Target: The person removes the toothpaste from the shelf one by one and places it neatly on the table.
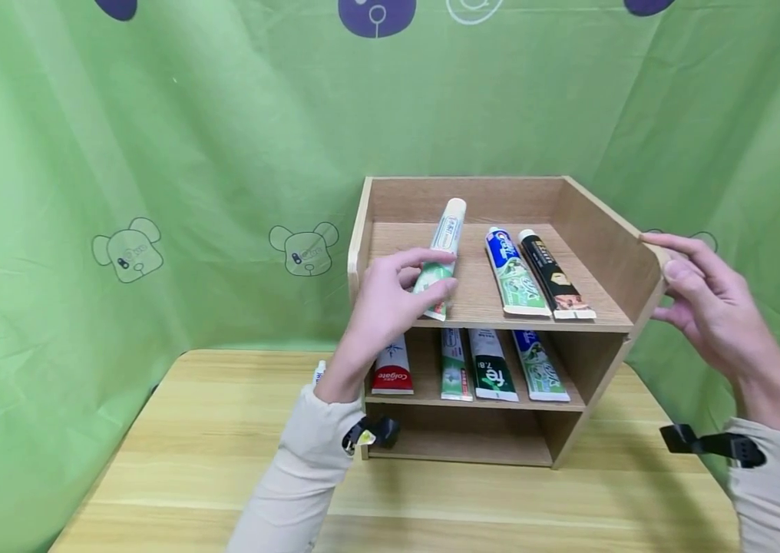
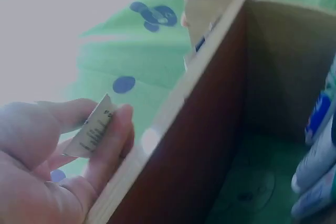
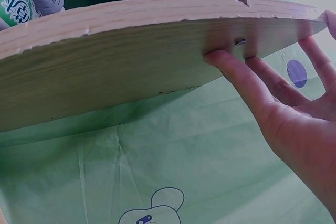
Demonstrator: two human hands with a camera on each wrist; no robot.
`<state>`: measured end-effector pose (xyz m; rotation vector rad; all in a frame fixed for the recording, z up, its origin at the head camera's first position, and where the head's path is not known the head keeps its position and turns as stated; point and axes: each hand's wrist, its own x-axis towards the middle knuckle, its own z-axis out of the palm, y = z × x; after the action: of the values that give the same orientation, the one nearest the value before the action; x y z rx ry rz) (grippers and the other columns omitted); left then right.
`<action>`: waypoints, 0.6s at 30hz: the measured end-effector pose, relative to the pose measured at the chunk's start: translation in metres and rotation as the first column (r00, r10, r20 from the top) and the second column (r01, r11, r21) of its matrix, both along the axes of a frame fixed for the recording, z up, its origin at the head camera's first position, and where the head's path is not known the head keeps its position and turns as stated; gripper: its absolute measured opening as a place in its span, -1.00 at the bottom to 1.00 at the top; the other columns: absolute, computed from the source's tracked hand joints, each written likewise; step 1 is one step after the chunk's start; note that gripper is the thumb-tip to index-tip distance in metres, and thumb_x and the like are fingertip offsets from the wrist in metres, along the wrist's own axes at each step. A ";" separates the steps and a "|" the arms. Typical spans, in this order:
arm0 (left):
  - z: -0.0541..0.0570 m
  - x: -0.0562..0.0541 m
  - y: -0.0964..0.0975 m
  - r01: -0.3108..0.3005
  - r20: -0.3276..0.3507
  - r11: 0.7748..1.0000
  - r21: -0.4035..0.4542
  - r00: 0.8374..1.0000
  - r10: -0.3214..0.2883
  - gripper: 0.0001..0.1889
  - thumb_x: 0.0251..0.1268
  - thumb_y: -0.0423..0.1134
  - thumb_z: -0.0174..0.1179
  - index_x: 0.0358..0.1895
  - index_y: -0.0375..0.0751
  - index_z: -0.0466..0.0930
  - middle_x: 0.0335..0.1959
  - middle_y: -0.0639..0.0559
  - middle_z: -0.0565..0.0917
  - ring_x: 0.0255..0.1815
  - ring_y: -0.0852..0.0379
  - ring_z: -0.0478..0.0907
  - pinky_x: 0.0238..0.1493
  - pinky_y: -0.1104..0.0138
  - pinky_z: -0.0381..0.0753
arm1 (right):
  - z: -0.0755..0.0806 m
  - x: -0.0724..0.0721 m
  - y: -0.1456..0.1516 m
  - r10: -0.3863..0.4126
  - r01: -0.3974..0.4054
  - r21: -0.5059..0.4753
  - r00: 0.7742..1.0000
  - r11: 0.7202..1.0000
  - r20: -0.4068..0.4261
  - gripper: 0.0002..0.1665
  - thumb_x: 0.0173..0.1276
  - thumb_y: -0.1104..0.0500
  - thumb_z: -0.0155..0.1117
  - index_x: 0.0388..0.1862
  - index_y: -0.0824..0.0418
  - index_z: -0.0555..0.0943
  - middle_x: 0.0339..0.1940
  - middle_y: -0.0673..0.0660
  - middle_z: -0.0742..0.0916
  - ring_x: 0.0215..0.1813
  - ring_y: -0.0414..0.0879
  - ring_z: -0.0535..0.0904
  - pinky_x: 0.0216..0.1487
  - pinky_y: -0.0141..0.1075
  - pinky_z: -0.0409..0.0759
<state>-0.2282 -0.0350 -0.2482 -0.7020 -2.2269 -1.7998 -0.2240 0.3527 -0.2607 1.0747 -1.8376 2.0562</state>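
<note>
- We saw the left hand [image 1: 390,303] pinch a smooth, flat-ended tube [image 1: 447,234] between thumb and fingers.
- Right of this grip, we spotted a black tube [image 1: 551,270].
- The right hand [image 1: 722,307] gripped the round-edged wooden shelf [image 1: 604,250].

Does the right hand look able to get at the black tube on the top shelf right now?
Probably yes, if it lets go: the right hand grips the side panel, which stands between it and the black tube, but the top shelf is open above and nothing covers the tube.
</note>
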 end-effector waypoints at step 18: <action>-0.025 0.030 -0.001 0.183 0.052 0.911 0.369 0.975 -0.217 -0.66 0.54 -0.20 0.20 0.27 -0.15 0.66 0.30 -0.04 0.58 0.21 -0.01 0.59 0.15 0.28 0.63 | 0.000 0.002 -0.003 -0.089 0.089 0.017 0.996 0.996 0.012 -0.45 0.64 0.46 -0.29 0.56 0.50 0.12 0.24 0.26 0.51 0.11 -0.01 0.63 -0.02 -0.21 0.76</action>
<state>-0.1987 -0.0361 -0.2735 -0.8047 -1.8436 -2.3043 -0.2220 0.3501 -0.2608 0.9675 -1.8765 2.0059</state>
